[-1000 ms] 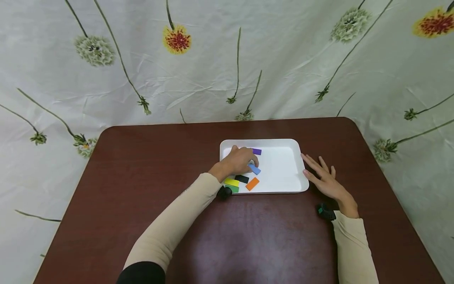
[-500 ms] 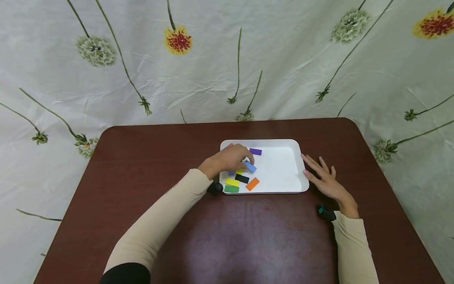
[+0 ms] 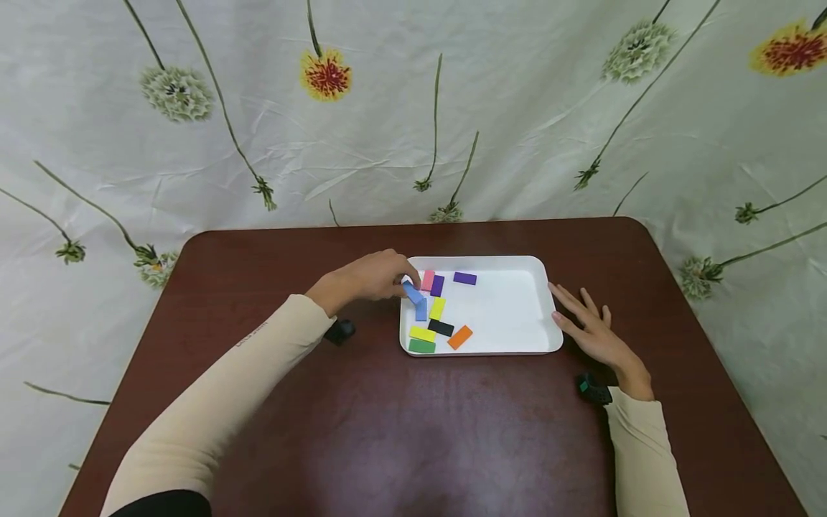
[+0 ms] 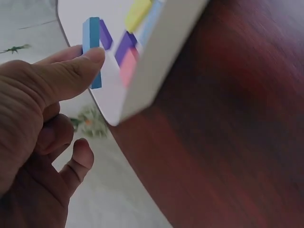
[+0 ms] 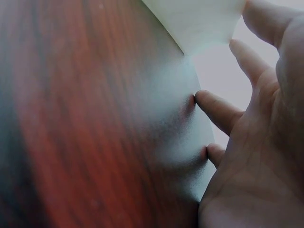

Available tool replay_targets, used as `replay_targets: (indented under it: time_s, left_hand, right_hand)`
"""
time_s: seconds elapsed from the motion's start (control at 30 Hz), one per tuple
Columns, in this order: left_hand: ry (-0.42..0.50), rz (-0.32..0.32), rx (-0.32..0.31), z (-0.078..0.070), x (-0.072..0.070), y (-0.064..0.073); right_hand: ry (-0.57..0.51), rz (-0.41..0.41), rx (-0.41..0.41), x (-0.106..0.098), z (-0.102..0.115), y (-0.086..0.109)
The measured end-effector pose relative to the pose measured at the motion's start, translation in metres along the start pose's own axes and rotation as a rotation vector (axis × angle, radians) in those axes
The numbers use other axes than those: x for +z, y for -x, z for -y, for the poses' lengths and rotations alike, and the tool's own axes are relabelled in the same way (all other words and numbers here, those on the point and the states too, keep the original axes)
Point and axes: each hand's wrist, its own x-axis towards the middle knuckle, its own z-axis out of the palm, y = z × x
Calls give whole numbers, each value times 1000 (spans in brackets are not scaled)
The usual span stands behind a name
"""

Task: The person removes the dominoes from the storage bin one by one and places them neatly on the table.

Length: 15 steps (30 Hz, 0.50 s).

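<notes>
Between thumb and fingertips my left hand [image 3: 375, 276] pinches a blue block [image 4: 94, 38], small and rectangular, at the left side of a white tray [image 3: 504, 309]. In the left wrist view the block stands upright in the pinch, while the other fingers curl loosely below. Under it in the head view lies a second blue block [image 3: 421, 309], and beside it a pink block [image 3: 428, 280] and a purple block [image 3: 437, 286]. My right hand [image 3: 594, 327] has its fingers spread; thumb and index finger touch the tray's right edge, other fingertips rest on the table.
Other blocks in the tray's left half are a purple one [image 3: 465, 278], two yellow ones, a black one [image 3: 441, 327], an orange one [image 3: 460, 337] and a green one [image 3: 422, 346]. Around the tray spreads a dark brown table [image 3: 271, 287]. Behind hangs a flowered cloth [image 3: 388, 129].
My left hand has moved left from the tray's middle-left to its left edge, carrying the blue block. Pink, purple, yellow and blue blocks beneath it came into view. The right hand stays put.
</notes>
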Motion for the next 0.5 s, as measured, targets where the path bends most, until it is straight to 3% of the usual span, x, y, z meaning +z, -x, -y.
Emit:
replay_targets:
  time_s: [0.27,0.5]
  left_hand:
    - [-23,-14,8,35,-11,28]
    - [-63,-5,-55,68,1,48]
  right_hand:
    - [4,4,-5,2,0,0]
    - [6,-5,4,2,2,0]
